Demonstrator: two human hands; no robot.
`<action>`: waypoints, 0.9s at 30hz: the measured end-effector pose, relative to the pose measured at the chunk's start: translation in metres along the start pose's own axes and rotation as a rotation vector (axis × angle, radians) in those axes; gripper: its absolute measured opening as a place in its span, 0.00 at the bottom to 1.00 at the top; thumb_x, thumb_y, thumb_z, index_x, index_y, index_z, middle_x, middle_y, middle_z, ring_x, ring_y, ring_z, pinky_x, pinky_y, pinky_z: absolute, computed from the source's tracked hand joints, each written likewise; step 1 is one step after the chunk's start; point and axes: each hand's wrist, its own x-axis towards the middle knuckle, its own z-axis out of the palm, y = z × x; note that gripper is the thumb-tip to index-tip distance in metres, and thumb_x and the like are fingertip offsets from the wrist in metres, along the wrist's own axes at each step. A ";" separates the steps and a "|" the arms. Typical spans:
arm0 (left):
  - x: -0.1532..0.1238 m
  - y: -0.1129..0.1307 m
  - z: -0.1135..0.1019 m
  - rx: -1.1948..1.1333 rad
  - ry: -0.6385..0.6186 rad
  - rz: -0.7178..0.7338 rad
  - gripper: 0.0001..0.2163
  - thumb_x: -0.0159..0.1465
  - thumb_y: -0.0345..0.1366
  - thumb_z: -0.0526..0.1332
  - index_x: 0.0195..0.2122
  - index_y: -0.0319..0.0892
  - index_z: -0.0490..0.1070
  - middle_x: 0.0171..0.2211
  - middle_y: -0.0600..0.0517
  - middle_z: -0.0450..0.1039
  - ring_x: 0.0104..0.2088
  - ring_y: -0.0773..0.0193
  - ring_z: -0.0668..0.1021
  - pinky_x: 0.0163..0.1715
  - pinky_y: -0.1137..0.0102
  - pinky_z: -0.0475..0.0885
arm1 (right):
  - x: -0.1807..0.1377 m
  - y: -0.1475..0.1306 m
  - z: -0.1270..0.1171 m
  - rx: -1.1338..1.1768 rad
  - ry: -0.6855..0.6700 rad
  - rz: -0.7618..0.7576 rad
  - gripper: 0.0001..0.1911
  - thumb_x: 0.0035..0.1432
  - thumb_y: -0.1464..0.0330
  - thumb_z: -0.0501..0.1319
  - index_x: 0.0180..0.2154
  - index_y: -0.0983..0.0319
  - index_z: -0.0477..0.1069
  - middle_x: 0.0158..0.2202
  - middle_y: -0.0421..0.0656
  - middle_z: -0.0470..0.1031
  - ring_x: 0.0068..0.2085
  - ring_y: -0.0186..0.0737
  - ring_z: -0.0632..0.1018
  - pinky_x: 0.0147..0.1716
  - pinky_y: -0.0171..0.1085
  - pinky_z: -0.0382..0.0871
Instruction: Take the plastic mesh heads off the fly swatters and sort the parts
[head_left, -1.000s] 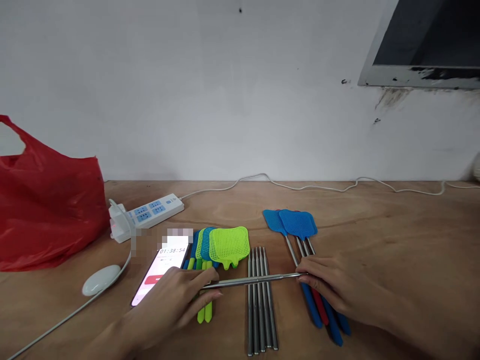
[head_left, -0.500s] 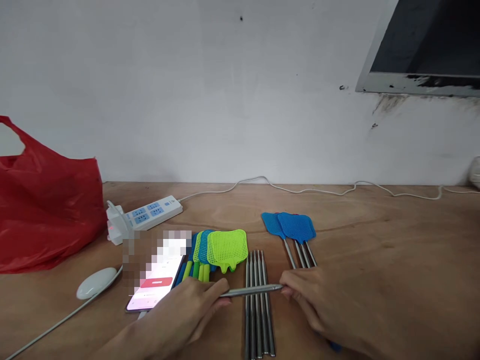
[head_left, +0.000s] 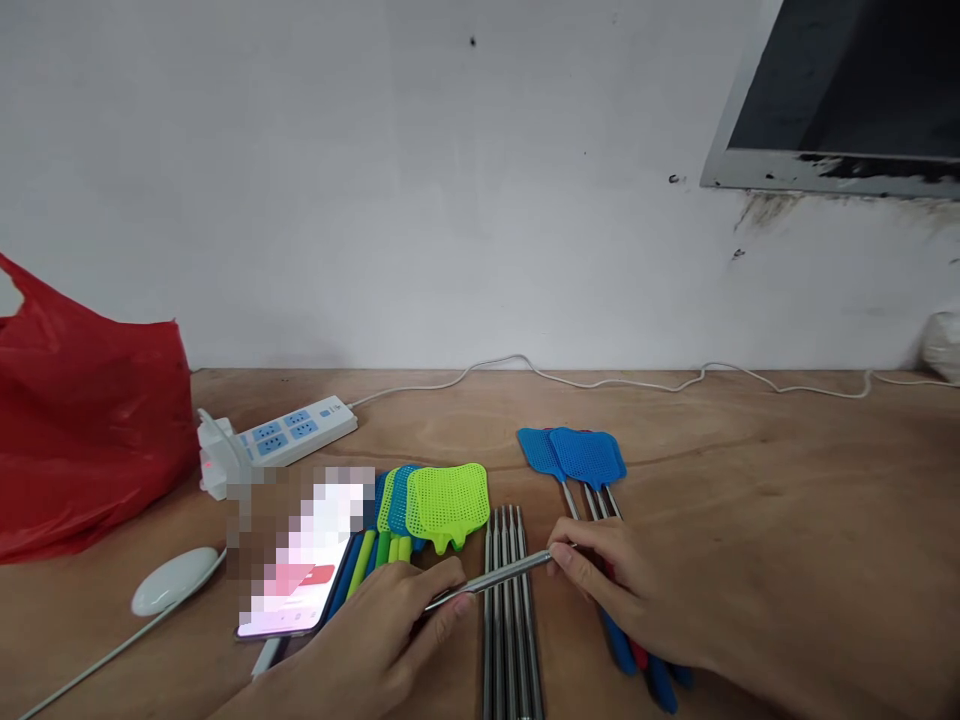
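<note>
Head view: the left hand (head_left: 394, 625) and right hand (head_left: 609, 572) are apart, each pinching a metal rod (head_left: 506, 574) near one end, probably to steady it between them. It slants above a row of similar rods (head_left: 511, 622), laid side by side, perhaps for easy reach. Left of these, mesh heads (head_left: 448, 500) overlap above coloured handles (head_left: 361, 562); blue-headed swatters (head_left: 589, 456) lie fanned partly beneath the right hand, seemingly grouped apart. Farther left on the counter (head_left: 750, 480) lies a lit phone (head_left: 296, 602)
</note>
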 end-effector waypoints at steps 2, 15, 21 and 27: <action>0.000 0.002 0.000 -0.002 0.015 0.009 0.17 0.75 0.45 0.44 0.36 0.45 0.67 0.31 0.53 0.73 0.33 0.58 0.74 0.33 0.68 0.64 | 0.004 0.005 0.007 0.161 0.055 0.042 0.19 0.71 0.59 0.49 0.30 0.59 0.69 0.20 0.35 0.65 0.25 0.35 0.69 0.28 0.35 0.62; 0.005 -0.004 -0.003 0.087 0.118 0.267 0.08 0.72 0.34 0.50 0.41 0.45 0.68 0.38 0.50 0.73 0.39 0.56 0.75 0.41 0.63 0.69 | 0.038 0.035 0.006 1.061 0.557 0.273 0.20 0.52 0.51 0.68 0.29 0.60 0.68 0.23 0.36 0.73 0.19 0.28 0.69 0.12 0.25 0.61; 0.004 -0.002 0.001 0.146 0.039 0.321 0.05 0.70 0.31 0.54 0.40 0.44 0.68 0.41 0.50 0.74 0.42 0.56 0.75 0.46 0.61 0.68 | 0.034 0.051 0.020 0.681 0.361 0.343 0.23 0.57 0.47 0.61 0.41 0.58 0.68 0.16 0.31 0.67 0.11 0.30 0.62 0.07 0.28 0.51; 0.004 0.001 0.001 0.130 0.020 0.326 0.06 0.70 0.30 0.54 0.42 0.44 0.69 0.43 0.50 0.74 0.44 0.56 0.75 0.49 0.60 0.68 | 0.028 0.051 0.022 0.117 0.335 0.121 0.17 0.68 0.54 0.53 0.49 0.57 0.68 0.22 0.36 0.72 0.21 0.37 0.72 0.21 0.35 0.63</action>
